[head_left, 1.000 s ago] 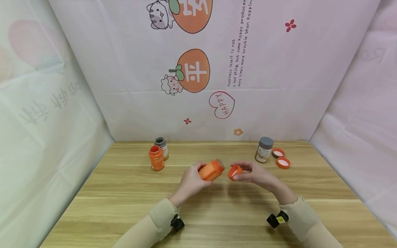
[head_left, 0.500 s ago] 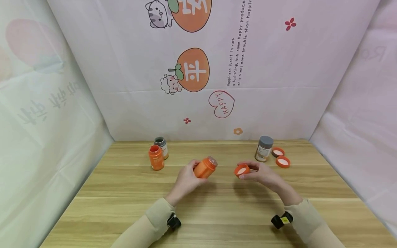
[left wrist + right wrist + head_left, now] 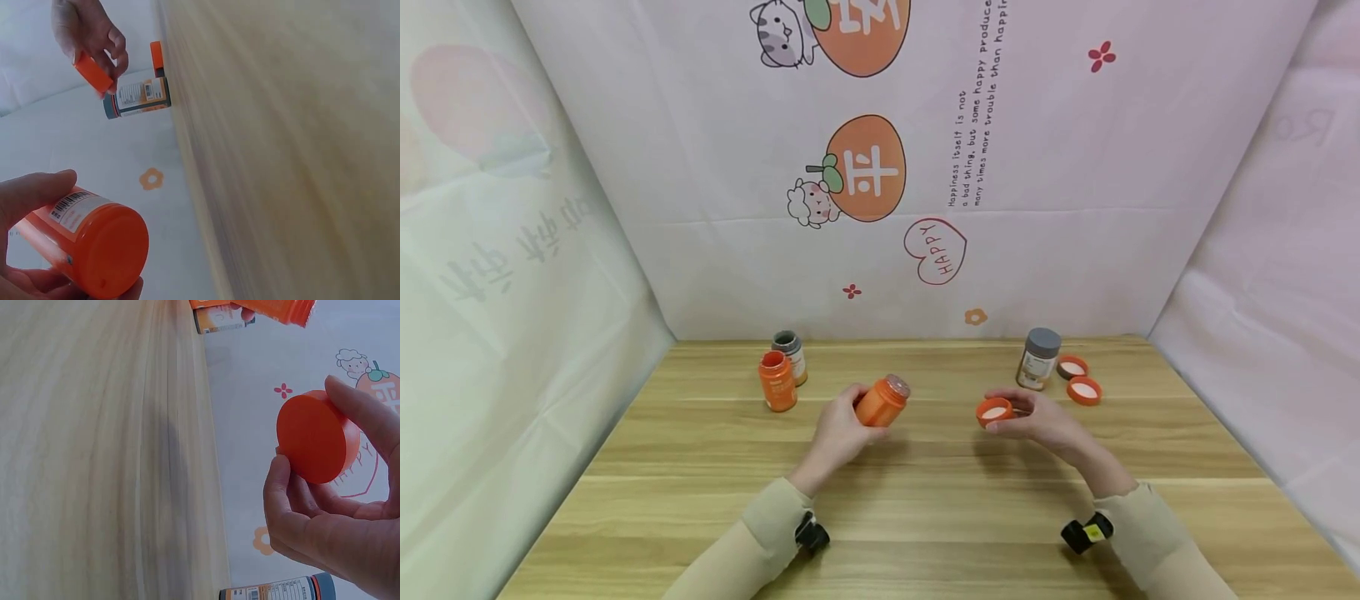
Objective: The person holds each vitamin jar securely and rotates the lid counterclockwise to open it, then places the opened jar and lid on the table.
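My left hand (image 3: 841, 429) grips an orange bottle (image 3: 880, 403), tilted with its uncapped mouth up and to the right. In the left wrist view the bottle's round base (image 3: 114, 251) and a barcode label face the camera. An orange screw cap (image 3: 995, 412) is pinched between thumb and fingers of my right hand (image 3: 1037, 421), its white inner side turned up. The right wrist view shows the cap's flat orange top (image 3: 312, 437). Both hands are held above the wooden table, apart from each other.
At the back left stand an open orange bottle (image 3: 778, 383) and an open grey-necked jar (image 3: 793, 358). A jar with a grey lid (image 3: 1039, 360) stands at the back right, beside two loose caps, one grey-rimmed (image 3: 1072, 367) and one orange (image 3: 1084, 391). Printed cloth (image 3: 737, 275) walls the table.
My left hand has moved left with the orange bottle, and my right hand slightly right with the cap, so the gap between them has widened. The cap's inner side has turned further upward.
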`<state>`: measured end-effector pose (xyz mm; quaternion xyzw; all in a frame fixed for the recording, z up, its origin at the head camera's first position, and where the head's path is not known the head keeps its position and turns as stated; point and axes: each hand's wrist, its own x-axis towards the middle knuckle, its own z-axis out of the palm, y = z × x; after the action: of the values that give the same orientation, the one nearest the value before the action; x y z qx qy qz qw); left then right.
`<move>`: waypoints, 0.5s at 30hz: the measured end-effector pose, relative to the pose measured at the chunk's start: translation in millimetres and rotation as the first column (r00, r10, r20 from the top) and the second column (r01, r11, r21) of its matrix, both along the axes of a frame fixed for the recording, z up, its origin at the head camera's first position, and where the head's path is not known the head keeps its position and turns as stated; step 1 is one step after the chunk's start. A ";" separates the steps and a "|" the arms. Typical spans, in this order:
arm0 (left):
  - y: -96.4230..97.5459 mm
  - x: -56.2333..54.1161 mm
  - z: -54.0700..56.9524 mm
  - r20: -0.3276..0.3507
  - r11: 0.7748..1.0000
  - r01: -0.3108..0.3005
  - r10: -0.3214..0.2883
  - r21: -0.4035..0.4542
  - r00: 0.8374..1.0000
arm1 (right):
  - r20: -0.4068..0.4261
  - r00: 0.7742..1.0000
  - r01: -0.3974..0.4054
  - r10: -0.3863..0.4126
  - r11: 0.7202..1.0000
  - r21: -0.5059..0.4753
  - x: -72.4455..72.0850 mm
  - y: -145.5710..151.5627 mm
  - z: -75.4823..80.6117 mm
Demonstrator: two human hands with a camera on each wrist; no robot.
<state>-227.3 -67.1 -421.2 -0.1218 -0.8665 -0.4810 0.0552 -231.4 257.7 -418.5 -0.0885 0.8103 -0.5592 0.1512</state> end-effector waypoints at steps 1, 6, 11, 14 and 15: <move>-1.1 -0.3 0.2 -0.002 1.000 -0.005 0.005 0.001 1.000 | -0.004 1.000 0.000 0.000 1.000 0.012 0.2 1.2 -0.1; -6.7 -3.2 -1.5 -0.032 0.999 -0.036 0.035 -0.002 0.999 | -0.032 0.999 0.016 -0.013 0.997 0.076 0.9 6.2 0.1; -12.3 -5.9 -4.3 -0.060 0.997 -0.079 0.078 -0.014 0.995 | -0.082 0.996 0.044 -0.032 0.989 0.139 2.2 9.8 -0.2; -16.2 -6.6 -4.4 -0.055 0.995 -0.101 0.100 -0.019 0.993 | -0.098 0.995 0.050 -0.036 0.988 0.148 2.9 12.3 -1.6; -17.6 -6.7 -4.2 -0.050 0.994 -0.107 0.106 -0.019 0.993 | -0.103 0.994 0.054 -0.039 0.987 0.149 3.2 13.2 -2.0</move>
<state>-234.0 -84.6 -425.4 -0.0880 -0.8753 -0.4648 0.1008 -228.3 270.9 -420.6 -0.0855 0.8588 -0.4944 0.1040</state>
